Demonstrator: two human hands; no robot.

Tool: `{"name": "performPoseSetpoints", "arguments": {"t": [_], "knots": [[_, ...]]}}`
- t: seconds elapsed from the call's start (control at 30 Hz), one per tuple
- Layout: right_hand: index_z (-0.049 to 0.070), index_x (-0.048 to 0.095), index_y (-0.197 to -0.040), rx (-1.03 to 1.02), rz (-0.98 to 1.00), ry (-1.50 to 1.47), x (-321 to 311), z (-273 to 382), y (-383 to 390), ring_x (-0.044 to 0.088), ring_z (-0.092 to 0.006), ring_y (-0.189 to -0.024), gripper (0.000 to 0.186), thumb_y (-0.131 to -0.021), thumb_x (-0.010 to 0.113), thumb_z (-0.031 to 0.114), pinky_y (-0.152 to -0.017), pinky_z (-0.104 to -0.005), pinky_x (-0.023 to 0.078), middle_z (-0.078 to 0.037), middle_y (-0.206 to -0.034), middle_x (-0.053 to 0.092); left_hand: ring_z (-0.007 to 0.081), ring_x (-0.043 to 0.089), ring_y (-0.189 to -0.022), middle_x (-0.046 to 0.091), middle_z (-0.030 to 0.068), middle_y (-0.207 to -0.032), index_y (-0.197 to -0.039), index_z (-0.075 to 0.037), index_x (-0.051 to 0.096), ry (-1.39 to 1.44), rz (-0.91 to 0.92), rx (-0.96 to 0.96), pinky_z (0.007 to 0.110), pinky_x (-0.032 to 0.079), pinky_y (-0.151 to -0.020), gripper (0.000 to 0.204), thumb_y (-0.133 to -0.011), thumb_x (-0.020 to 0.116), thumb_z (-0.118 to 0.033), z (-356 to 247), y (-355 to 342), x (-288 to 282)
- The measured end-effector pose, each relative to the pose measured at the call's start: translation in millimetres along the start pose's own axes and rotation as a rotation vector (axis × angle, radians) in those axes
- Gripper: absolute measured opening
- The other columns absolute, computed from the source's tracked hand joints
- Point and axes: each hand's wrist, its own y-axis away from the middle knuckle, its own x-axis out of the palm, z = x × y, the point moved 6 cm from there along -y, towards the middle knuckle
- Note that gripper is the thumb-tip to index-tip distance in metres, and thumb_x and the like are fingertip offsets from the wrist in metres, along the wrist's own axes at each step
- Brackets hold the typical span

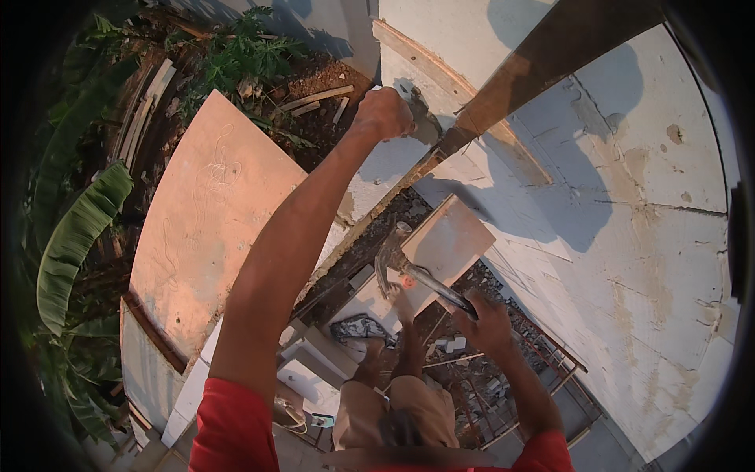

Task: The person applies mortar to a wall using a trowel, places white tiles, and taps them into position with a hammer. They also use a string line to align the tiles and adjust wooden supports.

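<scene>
Right hand (486, 324) is gripping a claw hammer (429, 282), likely stiff and head-heavy, by the handle's end, probably its best hold, before a board's (452, 244) left edge; left hand (383, 114) is clenching beside a wooden beam (519, 82), contents unclear.

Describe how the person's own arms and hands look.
Both arms come out of short red sleeves, plain where they show, and are bare below the cuffs. The left hand and the right hand are without gloves, and no watch or bracelet shows on either wrist.
</scene>
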Motion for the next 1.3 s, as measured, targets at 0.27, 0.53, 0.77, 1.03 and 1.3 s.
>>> {"name": "performPoseSetpoints", "arguments": {"t": [0.27, 0.53, 0.77, 1.03, 1.3], "knots": [[0.006, 0.064, -0.110, -0.157, -0.067, 0.122, -20.3, 6.7, -56.9, 0.069, -0.0327, -0.065, 0.032, -0.091, 0.073, 0.030, -0.054, -0.0405, 0.053, -0.013, -0.086, 0.071, 0.0223, 0.069, -0.067, 0.069, 0.0090, -0.067, -0.069, -0.007, 0.075, -0.142, 0.132, 0.089, 0.033, 0.055, -0.068, 0.017, -0.069, 0.075, -0.024, -9.8, -23.6, -0.4], [0.008, 0.062, -0.109, -0.172, -0.051, 0.212, -34.7, 15.3, -84.7, 0.067, -0.0329, -0.063, 0.030, -0.089, 0.071, 0.029, -0.053, -0.0428, 0.052, -0.010, -0.083, 0.066, 0.0285, 0.068, -0.068, 0.069, 0.0127, -0.070, -0.065, -0.009, 0.074, -0.425, 0.058, 0.267, 0.038, 0.055, -0.070, 0.022, -0.066, 0.075, -0.031, -11.6, -38.6, 9.0], [0.002, 0.062, -0.102, -0.199, -0.051, 0.234, -33.6, 22.1, -100.2, 0.069, -0.0332, -0.066, 0.025, -0.092, 0.072, 0.023, -0.059, -0.0399, 0.053, -0.015, -0.081, 0.070, 0.0231, 0.064, -0.062, 0.067, 0.0078, -0.064, -0.061, -0.010, 0.073, -0.343, 0.103, 0.212, 0.035, 0.054, -0.066, 0.021, -0.063, 0.080, -0.030, -3.4, -61.9, 15.5], [0.004, 0.059, -0.103, -0.214, -0.127, 0.420, -31.1, 15.9, -119.0, 0.070, -0.0323, -0.068, 0.028, -0.093, 0.071, 0.028, -0.058, -0.0411, 0.053, -0.013, -0.081, 0.070, 0.0176, 0.064, -0.063, 0.071, 0.0036, -0.070, -0.067, -0.011, 0.077, -0.105, 0.123, 0.150, 0.033, 0.054, -0.063, 0.022, -0.064, 0.085, -0.031, 3.0, -67.7, 19.1], [0.004, 0.057, -0.103, -0.177, -0.057, 0.574, -29.7, -4.9, -144.5, 0.070, -0.0322, -0.068, 0.033, -0.095, 0.068, 0.034, -0.063, -0.0427, 0.053, -0.014, -0.084, 0.071, 0.0174, 0.064, -0.062, 0.072, 0.0035, -0.071, -0.070, -0.008, 0.079, 0.160, 0.100, 0.011, 0.033, 0.054, -0.062, 0.026, -0.061, 0.087, -0.031, 9.0, -67.0, 15.9]]}}
